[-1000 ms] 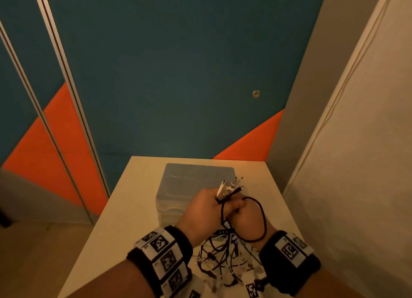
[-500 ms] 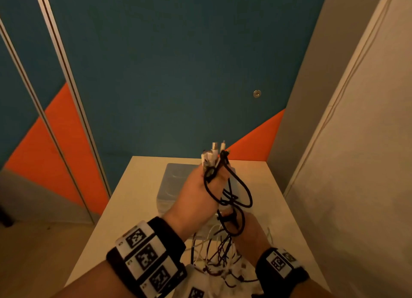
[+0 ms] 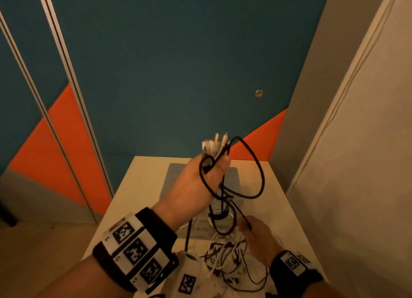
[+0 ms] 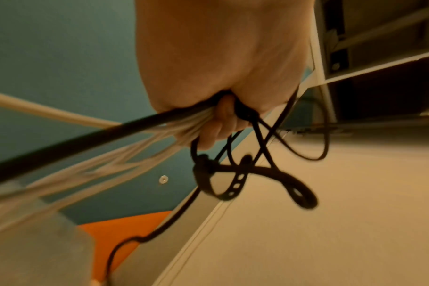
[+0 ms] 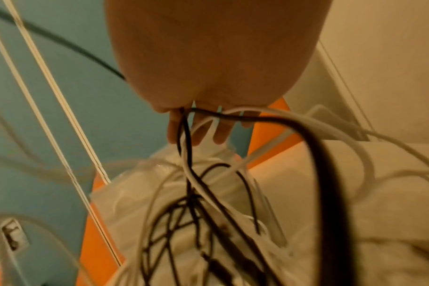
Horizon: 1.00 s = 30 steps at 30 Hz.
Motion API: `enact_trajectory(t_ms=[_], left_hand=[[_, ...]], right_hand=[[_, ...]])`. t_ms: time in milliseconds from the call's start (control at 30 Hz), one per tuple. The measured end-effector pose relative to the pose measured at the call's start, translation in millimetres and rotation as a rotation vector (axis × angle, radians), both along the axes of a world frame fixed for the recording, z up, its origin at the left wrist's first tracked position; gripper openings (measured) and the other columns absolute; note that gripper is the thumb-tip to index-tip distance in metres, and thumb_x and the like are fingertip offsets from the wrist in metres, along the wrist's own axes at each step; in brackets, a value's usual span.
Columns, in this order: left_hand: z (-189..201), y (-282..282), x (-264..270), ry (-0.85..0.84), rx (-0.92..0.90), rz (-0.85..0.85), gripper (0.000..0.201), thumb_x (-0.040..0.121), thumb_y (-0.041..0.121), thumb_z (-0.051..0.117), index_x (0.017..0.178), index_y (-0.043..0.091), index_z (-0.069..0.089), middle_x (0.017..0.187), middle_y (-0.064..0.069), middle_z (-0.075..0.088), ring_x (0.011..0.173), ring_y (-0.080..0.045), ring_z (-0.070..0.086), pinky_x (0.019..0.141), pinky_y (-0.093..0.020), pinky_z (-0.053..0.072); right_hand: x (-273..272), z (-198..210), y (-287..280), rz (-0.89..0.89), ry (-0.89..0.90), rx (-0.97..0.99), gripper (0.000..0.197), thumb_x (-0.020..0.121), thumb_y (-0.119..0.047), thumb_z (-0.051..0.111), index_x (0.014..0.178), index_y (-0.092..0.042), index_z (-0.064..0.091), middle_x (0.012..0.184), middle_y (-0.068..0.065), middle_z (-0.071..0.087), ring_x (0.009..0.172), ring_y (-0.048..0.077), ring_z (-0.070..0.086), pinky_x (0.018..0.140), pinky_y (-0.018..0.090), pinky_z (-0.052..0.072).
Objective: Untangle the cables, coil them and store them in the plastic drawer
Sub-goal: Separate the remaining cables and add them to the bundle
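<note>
My left hand (image 3: 211,167) is raised above the translucent plastic drawer unit (image 3: 176,175) and grips a bundle of cable ends, white plugs (image 3: 215,142) sticking out on top. A black cable (image 3: 258,170) loops from that fist out to the right and back down. In the left wrist view the fist (image 4: 218,120) clamps black and white strands, and a black perforated strap (image 4: 235,185) hangs below. Lower right, my right hand (image 3: 249,226) pinches a black strand just above the tangle of cables (image 3: 227,259) on the table. Strands run across its fingers (image 5: 201,133).
The small cream table (image 3: 142,186) stands in a corner, with a blue and orange wall behind it and a beige wall (image 3: 356,164) close on the right. White tags with printed markers (image 3: 187,284) lie among the cables at the near edge. Floor shows to the left.
My left hand has lifted the bundle of cable ends well above the drawer unit. The right hand has dropped toward the tangle, and the black loop has stretched wider to the right.
</note>
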<state>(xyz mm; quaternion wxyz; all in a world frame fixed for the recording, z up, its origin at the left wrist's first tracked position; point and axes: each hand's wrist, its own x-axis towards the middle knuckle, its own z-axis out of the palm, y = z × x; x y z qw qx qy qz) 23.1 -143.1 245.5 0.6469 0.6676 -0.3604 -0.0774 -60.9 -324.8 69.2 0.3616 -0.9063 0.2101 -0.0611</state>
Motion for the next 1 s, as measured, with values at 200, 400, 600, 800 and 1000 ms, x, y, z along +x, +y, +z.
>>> enact_trajectory(t_ms=[200, 400, 600, 800, 1000], left_hand=[[-53, -11, 3, -0.014, 0.356, -0.181, 0.027, 0.096, 0.029, 0.06, 0.07, 0.024, 0.055, 0.052, 0.019, 0.048, 0.05, 0.003, 0.042, 0.054, -0.018, 0.034], [-76, -24, 4, -0.036, 0.36, -0.172, 0.008, 0.093, 0.028, 0.066, 0.086, 0.026, 0.065, 0.082, 0.008, 0.072, 0.079, 0.002, 0.065, 0.074, -0.018, 0.05], [-86, -30, 4, 0.059, 0.311, -0.034, 0.025, 0.088, 0.042, 0.068, 0.08, 0.018, 0.069, 0.073, 0.004, 0.072, 0.069, -0.005, 0.066, 0.066, -0.024, 0.052], [-84, -29, 4, 0.099, 0.333, -0.038, 0.025, 0.089, 0.025, 0.07, 0.069, 0.01, 0.064, 0.054, 0.01, 0.056, 0.049, 0.001, 0.047, 0.05, -0.014, 0.037], [-68, -27, -4, 0.291, 0.203, -0.144, 0.036, 0.095, 0.021, 0.053, 0.072, -0.005, 0.052, 0.061, -0.01, 0.048, 0.057, -0.019, 0.044, 0.056, -0.032, 0.037]], right_hand=[[6, 39, 8, 0.012, -0.267, 0.142, 0.028, 0.092, -0.014, 0.059, 0.085, -0.04, 0.063, 0.088, -0.009, 0.07, 0.083, 0.01, 0.065, 0.08, 0.027, 0.053], [17, 50, 18, 0.099, -0.393, -0.087, 0.019, 0.089, -0.042, 0.036, 0.087, -0.044, 0.055, 0.074, -0.011, 0.065, 0.067, 0.003, 0.061, 0.059, 0.02, 0.048], [19, 49, 17, 0.068, -0.385, -0.16, 0.019, 0.087, -0.032, 0.037, 0.077, -0.031, 0.053, 0.065, -0.001, 0.061, 0.058, 0.012, 0.058, 0.056, 0.036, 0.048], [19, 51, 19, 0.073, -0.326, -0.244, 0.016, 0.083, -0.024, 0.046, 0.075, -0.022, 0.06, 0.063, -0.006, 0.062, 0.056, 0.01, 0.058, 0.051, 0.029, 0.048], [13, 38, 28, 0.124, -0.322, -0.043, 0.022, 0.088, -0.018, 0.054, 0.098, -0.032, 0.068, 0.091, -0.002, 0.072, 0.083, 0.013, 0.067, 0.082, 0.041, 0.054]])
